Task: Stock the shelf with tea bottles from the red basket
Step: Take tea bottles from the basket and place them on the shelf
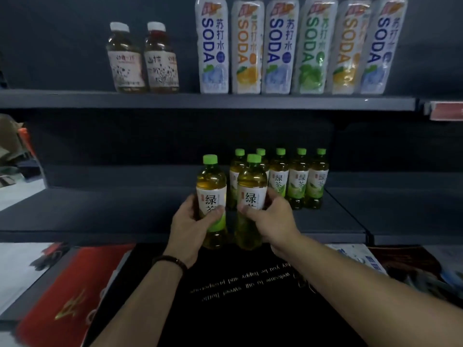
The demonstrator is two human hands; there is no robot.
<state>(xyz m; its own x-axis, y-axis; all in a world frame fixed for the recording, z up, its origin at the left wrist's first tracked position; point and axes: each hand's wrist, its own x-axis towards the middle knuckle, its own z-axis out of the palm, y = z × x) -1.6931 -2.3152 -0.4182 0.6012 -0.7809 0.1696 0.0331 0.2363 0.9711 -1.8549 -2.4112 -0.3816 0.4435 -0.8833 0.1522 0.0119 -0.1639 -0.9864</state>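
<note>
Green-capped tea bottles (298, 181) stand in a row at frame centre on the lower shelf (125, 209). Left hand (193, 220) grips the left bottle (211, 181), right hand (271, 219) the right bottle (251, 182), both upright in front. I would set them gently beside the row, labels forward.

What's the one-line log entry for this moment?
left hand grips left bottle | right hand grips right bottle | both upright at lower shelf front | stocked row behind
</note>
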